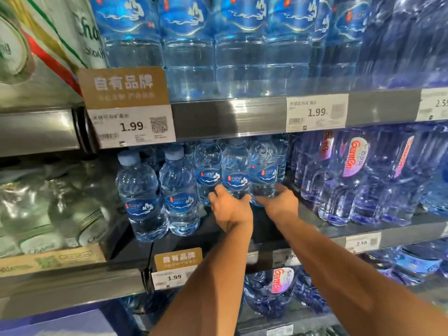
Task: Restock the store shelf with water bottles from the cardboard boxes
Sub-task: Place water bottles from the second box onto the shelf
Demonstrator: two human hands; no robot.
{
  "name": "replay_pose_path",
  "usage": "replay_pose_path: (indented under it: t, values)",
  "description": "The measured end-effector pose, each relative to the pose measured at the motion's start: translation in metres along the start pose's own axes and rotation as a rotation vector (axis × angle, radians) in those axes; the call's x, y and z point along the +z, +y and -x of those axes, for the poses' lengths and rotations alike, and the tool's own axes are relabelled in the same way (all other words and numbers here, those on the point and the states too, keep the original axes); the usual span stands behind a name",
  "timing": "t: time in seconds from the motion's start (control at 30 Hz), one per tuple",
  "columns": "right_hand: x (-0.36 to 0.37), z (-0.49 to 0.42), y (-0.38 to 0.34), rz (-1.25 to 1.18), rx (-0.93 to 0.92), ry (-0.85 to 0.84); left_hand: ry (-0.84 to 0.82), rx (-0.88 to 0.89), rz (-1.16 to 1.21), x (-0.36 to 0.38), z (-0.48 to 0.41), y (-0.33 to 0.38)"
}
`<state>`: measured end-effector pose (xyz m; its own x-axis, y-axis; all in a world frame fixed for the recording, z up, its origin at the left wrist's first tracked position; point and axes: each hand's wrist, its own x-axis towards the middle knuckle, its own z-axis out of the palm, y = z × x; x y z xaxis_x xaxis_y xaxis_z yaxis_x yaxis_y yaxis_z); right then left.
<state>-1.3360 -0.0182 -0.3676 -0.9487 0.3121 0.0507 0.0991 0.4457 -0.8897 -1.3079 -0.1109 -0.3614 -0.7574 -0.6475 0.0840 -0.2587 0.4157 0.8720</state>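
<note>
On the middle shelf (242, 229) stand small clear water bottles with blue caps and blue labels. My left hand (230, 209) grips the lower part of one bottle (235, 173) deep on the shelf. My right hand (281, 200) grips the bottle (263, 170) just to its right. A third bottle (207, 170) stands to the left of these. Two more bottles (140, 195) (179, 190) stand near the shelf's front at the left. No cardboard box is in view.
Big blue Ganten bottles (351, 175) fill the right of the same shelf. The upper shelf holds large water bottles (237, 44) above price tags (132, 126). Shrink-wrapped bottle packs (60, 204) sit at left. A lower shelf holds more Ganten bottles (271, 292).
</note>
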Motion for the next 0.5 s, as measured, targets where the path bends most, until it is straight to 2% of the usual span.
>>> replay_pose_path:
  t: [0.33,0.5]
  values:
    - [-0.003,-0.001,0.004,0.109,-0.019,0.016,0.04,0.001,-0.002,0.01,-0.004,-0.003]
    - [-0.019,0.005,-0.01,0.196,0.03,-0.171,-0.045,-0.067,-0.007,0.001,0.001,-0.003]
